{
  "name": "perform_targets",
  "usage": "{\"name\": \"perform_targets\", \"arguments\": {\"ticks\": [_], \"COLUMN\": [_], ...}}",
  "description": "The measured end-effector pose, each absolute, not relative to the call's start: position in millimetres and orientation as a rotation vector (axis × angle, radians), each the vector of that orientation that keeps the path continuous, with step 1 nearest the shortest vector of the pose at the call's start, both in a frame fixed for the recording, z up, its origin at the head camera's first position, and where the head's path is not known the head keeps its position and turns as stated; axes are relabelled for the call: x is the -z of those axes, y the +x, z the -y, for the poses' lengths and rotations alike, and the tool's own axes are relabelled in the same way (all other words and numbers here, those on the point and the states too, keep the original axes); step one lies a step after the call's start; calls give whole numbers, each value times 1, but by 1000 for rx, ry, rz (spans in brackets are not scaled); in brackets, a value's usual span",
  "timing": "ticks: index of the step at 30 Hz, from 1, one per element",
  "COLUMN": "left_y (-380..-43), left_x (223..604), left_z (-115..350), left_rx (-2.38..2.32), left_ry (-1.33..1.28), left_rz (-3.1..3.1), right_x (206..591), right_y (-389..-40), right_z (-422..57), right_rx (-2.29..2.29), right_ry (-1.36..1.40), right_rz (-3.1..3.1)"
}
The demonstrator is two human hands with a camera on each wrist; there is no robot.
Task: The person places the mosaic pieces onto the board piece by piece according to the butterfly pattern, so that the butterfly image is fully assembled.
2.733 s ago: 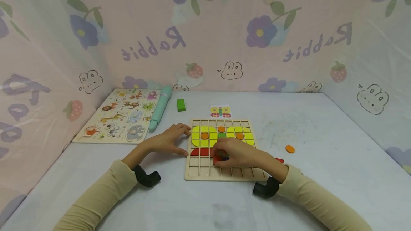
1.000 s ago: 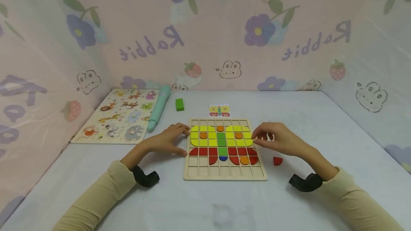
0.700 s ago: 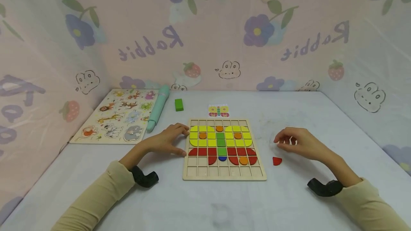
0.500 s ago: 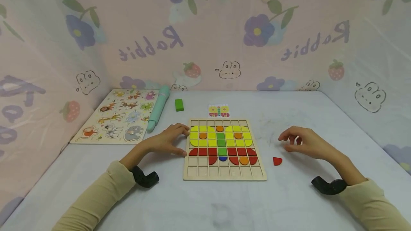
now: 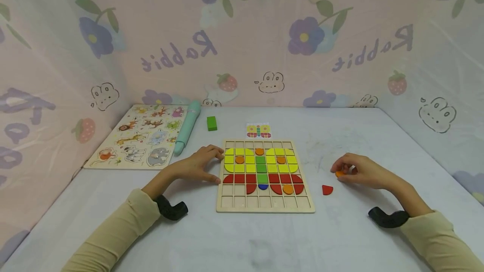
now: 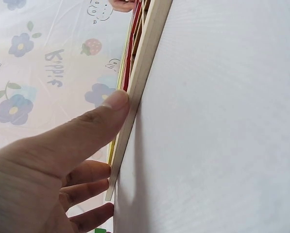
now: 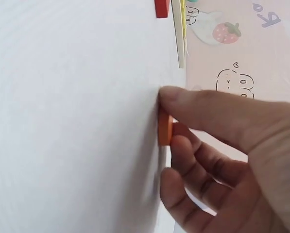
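A wooden grid board (image 5: 264,210) lies on the table with yellow, red, green, blue and orange pieces set in its cells. At its left edge rests my left hand (image 5: 196,165), thumb and fingertips touching the rim, fingers spread. In the left wrist view the thumb (image 6: 116,102) lies against the board's side (image 6: 140,73). To the right of the board, my right hand (image 5: 363,172) pinches an orange disc (image 5: 339,173) at table level. The right wrist view shows the disc (image 7: 164,127) on edge-view between thumb and fingers. A red quarter-round piece (image 5: 327,190) lies left of that hand.
A small butterfly pattern card (image 5: 259,130) lies behind the board. Further left are a green block (image 5: 211,123), a teal microphone-shaped stick (image 5: 188,127) and an animal puzzle board (image 5: 145,137). Printed fabric walls (image 5: 234,45) close off the back and sides.
My right hand has left the board, where it was setting down a red piece, and moved right to the orange disc, which it now pinches. My left hand has stayed at the board's edge.
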State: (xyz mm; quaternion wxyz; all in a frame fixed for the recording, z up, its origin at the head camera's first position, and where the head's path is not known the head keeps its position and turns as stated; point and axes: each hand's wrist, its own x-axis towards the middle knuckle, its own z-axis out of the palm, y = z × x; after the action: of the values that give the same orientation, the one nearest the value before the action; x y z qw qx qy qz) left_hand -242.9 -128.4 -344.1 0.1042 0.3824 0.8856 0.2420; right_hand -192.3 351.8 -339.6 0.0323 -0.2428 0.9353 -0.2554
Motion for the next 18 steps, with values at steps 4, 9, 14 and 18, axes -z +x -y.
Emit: {"name": "perform_targets", "arguments": {"ticks": [4, 9, 14, 18], "left_y": [-244, -245, -246, -246], "left_x": [345, 348, 348, 348], "left_z": [128, 129, 128, 128], "left_rx": [-710, -707, -721, -727], "left_ry": [1130, 1125, 1122, 1114], "left_rz": [-2614, -2614, -2609, -2604], "right_x": [338, 336, 336, 336], "right_y": [-192, -192, -194, -195], "right_z": [-353, -357, -359, -355], "right_rx": [772, 742, 719, 727], "right_ry": [-727, -736, -763, -754], "right_rz": [-2879, -2881, -2880, -2884]}}
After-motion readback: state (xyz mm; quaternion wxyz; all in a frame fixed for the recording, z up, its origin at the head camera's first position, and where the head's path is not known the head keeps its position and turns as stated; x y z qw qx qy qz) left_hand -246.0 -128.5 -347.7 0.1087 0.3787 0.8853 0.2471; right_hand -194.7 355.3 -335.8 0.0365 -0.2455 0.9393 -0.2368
